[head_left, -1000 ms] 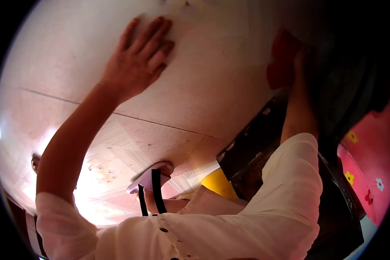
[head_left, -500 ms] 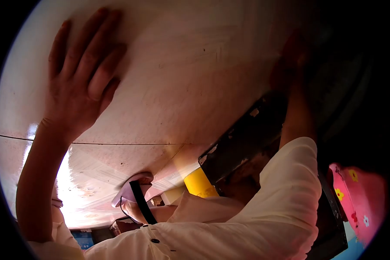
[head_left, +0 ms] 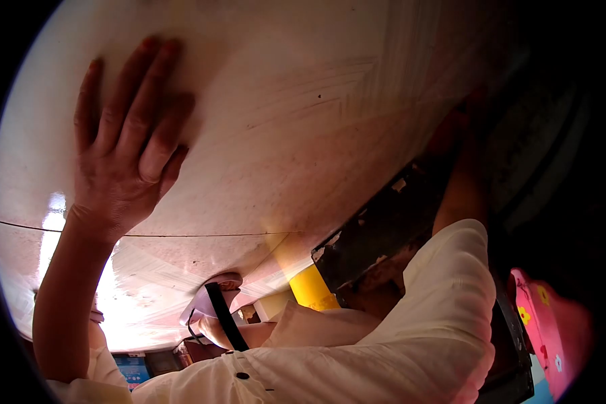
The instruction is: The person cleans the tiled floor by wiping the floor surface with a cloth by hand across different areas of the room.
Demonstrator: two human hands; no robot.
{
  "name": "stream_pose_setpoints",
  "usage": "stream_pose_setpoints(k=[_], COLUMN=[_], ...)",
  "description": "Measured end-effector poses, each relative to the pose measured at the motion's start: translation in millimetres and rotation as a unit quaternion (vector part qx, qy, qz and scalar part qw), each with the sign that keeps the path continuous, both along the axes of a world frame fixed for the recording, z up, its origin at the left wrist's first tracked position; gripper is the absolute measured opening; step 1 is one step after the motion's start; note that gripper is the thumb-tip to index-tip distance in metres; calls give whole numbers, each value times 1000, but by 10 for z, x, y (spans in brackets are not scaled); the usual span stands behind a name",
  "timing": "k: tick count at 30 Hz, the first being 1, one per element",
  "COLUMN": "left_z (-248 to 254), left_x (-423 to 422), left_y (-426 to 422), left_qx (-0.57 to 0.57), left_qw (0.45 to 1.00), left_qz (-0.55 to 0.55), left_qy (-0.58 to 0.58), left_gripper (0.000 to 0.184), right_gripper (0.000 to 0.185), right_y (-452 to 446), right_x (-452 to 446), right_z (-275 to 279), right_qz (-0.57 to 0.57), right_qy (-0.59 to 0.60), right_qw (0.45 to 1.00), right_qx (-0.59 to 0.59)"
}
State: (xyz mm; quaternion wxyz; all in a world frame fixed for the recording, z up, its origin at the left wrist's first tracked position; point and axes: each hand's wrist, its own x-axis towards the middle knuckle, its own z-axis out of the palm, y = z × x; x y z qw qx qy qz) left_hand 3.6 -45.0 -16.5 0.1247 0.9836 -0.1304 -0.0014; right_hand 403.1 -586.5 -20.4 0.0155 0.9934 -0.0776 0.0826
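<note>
My left hand lies flat on the pale tiled floor, palm down. Its fingers are stretched and a little spread, and nothing is in them. On the right, my right hand reaches into deep shadow, beyond the end of a black board with chipped, worn edges. The dark hides its fingers and anything they may touch. A light sleeve covers my right upper arm.
A foot in a pale slipper rests on the floor below, near a yellow object. Pink flowered fabric lies at the lower right, beside a dark edge. A thin tile joint crosses the floor.
The view has shifted, so my left hand, the floor marks and the slipper appear slightly lower. My left hand stays flat on the floor; my right hand remains in shadow.
</note>
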Motion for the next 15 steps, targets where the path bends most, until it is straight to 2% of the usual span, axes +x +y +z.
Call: stream_pose_setpoints(k=[3,8,12,14,15], left_z=[-10,41,31,63,60], left_x=[-14,1,0,22,25], left_y=[-46,-45,-61,-75,-79], left_qx=[-25,-70,-81,-94,-95], left_qw=[999,997,997,995,995], left_qz=[17,18,17,39,37], left_qy=[-10,10,-4,-10,-14], left_gripper=[44,63,61,49,49], right_gripper=[56,59,61,62,62], right_y=[-51,-36,40,138,163], right_x=[-29,-260,-466,-593,-662], right_z=[56,140,241,237,295], right_qz=[-6,-16,-23,-28,-31], right_qy=[6,24,34,45,42], right_qw=[1000,1000,999,999,999], right_qx=[-4,-8,-12,-11,-9])
